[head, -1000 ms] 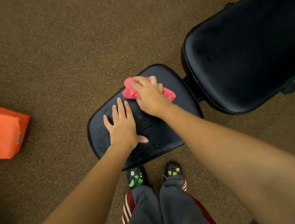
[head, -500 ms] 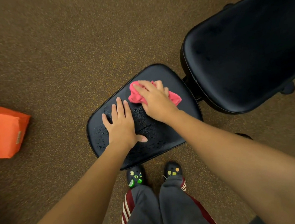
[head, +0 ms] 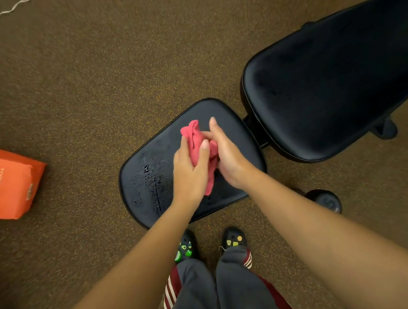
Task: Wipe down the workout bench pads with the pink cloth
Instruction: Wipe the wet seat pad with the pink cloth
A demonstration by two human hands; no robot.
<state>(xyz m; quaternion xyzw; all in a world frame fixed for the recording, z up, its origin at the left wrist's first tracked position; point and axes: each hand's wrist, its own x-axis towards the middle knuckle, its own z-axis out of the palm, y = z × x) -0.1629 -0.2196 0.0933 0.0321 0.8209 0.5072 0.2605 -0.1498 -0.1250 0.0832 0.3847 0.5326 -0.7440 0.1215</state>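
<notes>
Lifted above the bench seat pad (head: 165, 141), the pink cloth (head: 197, 147) was gripped by fingers of the left hand (head: 190, 173) and right hand (head: 229, 154). Refolding was judged under way; the wet drops (head: 153, 178) were to be wiped next.

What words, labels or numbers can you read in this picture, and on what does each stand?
"STRAIGHTFORWARD": white letters on the orange bag.
Small tag on that bag: too blurred to read.
Marking on the dumbbell: too blurred to read.

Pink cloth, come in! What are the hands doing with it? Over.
Hands: left hand and right hand both hold pink cloth over small pad. Pad: wet drops on its left part. Nothing in the way.
</notes>
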